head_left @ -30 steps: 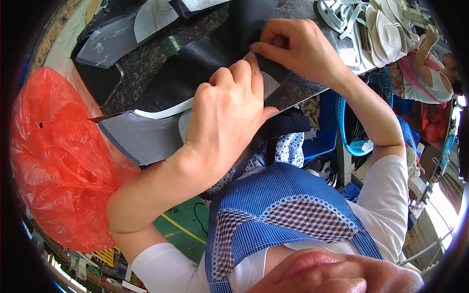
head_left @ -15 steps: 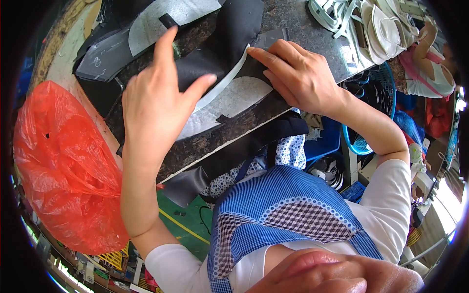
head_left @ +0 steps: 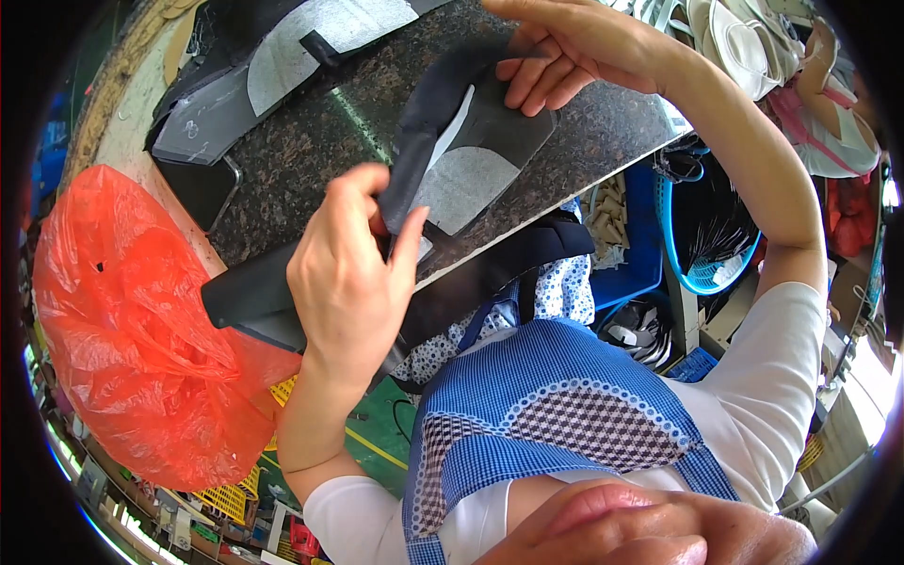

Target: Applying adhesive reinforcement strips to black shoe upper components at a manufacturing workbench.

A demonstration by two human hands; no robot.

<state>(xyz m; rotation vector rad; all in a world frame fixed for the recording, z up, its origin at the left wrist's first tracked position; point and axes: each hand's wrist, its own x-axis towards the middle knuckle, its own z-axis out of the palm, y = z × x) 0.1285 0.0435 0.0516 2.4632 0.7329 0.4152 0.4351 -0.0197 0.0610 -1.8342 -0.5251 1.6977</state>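
Note:
A flexible black sheet piece (head_left: pixel 414 141) curves over the dark speckled table, its edge folded. My left hand (head_left: pixel 353 254) pinches its near end between thumb and fingers. By its far end is my right hand (head_left: pixel 574 56), thumb and fingers apart, the blurred black tip lying against the fingers. A white strip (head_left: pixel 454 130) shows along the fold. Beside it, the piece's flat part carries a pale grey patch (head_left: pixel 471 184). Another black panel (head_left: pixel 254 297) sticks out left of my left wrist, over the table's near edge.
More black pieces with a grey patch (head_left: pixel 292 66) lie at the far left. A red plastic bag (head_left: pixel 132 330) bulges at the left. Right of the table are a blue basket (head_left: pixel 670 226) and a blue bin (head_left: pixel 650 268). White straps and pads (head_left: pixel 725 42) are piled far right, near another person (head_left: pixel 829 122).
My left hand has come nearer and closed on the black piece, whose edge is now folded over. My right hand has moved farther away and turned, its fingers spreading.

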